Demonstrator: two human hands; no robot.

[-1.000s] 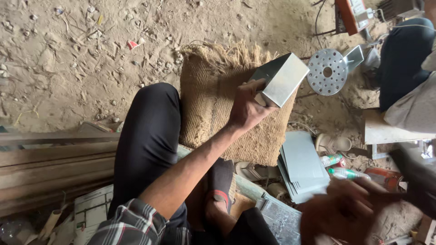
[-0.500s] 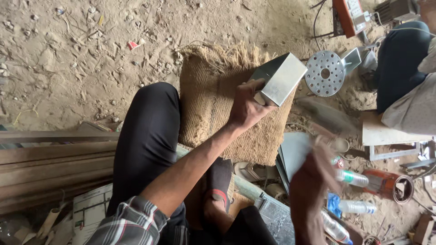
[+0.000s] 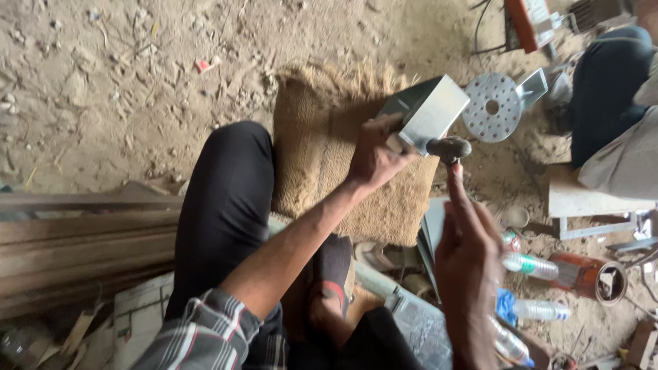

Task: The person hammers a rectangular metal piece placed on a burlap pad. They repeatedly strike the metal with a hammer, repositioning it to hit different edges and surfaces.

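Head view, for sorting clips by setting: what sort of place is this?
Probably an informal sheet-metal workshop on a dirt floor: folded metal box held over a jute mat, a perforated metal disc nearby.

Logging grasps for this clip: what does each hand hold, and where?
Left hand grips the folded sheet-metal piece at its lower edge. Right hand holds a hammer by the handle.

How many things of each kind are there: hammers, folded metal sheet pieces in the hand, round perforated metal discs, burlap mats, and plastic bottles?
Hammer, in the right hand: 1
Folded metal sheet piece, in the left hand: 1
Round perforated metal disc: 1
Burlap mat: 1
Plastic bottles: 3, lying on the ground at right
Total: 7
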